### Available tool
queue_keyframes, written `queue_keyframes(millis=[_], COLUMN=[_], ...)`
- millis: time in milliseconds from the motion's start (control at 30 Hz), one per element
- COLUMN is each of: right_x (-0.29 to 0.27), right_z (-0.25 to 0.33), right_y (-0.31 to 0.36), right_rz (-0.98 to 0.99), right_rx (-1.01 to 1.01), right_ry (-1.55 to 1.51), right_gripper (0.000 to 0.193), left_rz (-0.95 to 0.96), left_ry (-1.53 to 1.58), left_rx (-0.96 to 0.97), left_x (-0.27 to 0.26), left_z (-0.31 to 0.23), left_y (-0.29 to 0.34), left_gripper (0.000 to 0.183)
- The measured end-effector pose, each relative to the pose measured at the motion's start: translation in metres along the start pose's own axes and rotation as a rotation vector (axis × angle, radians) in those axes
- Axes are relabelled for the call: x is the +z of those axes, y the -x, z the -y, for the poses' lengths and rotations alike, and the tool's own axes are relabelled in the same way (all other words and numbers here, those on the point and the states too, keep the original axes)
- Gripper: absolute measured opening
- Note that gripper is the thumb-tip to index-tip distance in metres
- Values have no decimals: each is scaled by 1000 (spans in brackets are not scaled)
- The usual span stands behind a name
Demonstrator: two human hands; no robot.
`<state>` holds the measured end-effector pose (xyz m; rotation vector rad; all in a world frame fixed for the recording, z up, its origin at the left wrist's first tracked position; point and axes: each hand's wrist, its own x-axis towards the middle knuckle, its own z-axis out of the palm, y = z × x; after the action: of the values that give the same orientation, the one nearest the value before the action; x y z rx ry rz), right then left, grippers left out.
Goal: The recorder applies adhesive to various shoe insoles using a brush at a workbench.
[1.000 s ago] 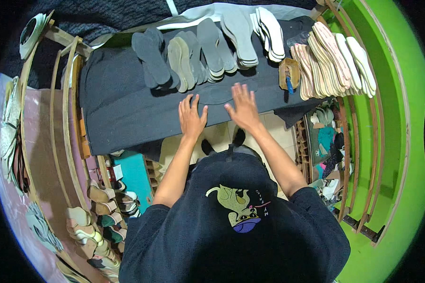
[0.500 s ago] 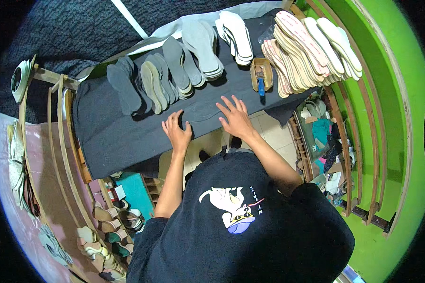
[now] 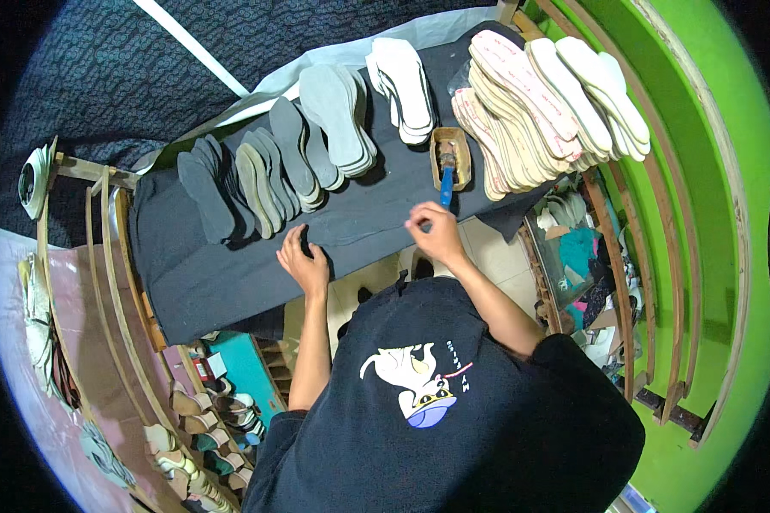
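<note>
My left hand (image 3: 305, 263) lies on the black cloth (image 3: 231, 278) near its front edge, fingers spread and holding nothing. Just below the blue handle of a brush-like tool (image 3: 447, 184), my right hand (image 3: 438, 232) has its fingers curled toward the thumb. I see nothing between them, and the hand looks apart from the handle. The tool rests in a tan tray (image 3: 463, 158). Beyond my hands lie stacks of shoe insoles: dark grey insoles (image 3: 205, 197), olive-grey insoles (image 3: 252, 184), light grey insoles (image 3: 334, 115) and white insoles (image 3: 402, 85).
Cream insoles with pinkish print (image 3: 522, 94) are piled at the right end, beside plain white insoles (image 3: 603, 81). Wooden rails (image 3: 684, 214) stand along the green wall. At lower left, a rack holds shoes (image 3: 201, 419); at right, a shelf holds fabric scraps (image 3: 582, 248).
My right hand has drawn its spread fingers in and sits nearer the blue handle. My left hand stays open near the cloth's edge. The whole view has shifted slightly.
</note>
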<state>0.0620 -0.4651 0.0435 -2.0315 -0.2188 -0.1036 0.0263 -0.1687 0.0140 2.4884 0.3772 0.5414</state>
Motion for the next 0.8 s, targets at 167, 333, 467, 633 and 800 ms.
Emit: queue_keyframes(millis=[167,333,467,633,800], right_x=[-35,-61,-65,-69,-63], right_z=[-20,19,-4,2,19], right_y=[11,-15,-40,-46,-38], right_rz=[-271,-328,-305,-369,-275], right_rx=[233,-76,-136,-118,-45], right_ry=[41,311,355,462,558], right_gripper=[24,39,34,39,48], left_rz=[-120,141,447,677,725], left_ry=[19,318,450,485,562], left_rx=[70,325,502,636,659], left_x=[-4,7,28,29,24], left_z=[-23,-88,-135,-159,-164], left_y=[-1,-13,-36,-59,-88], left_gripper=[44,37,42,44,43])
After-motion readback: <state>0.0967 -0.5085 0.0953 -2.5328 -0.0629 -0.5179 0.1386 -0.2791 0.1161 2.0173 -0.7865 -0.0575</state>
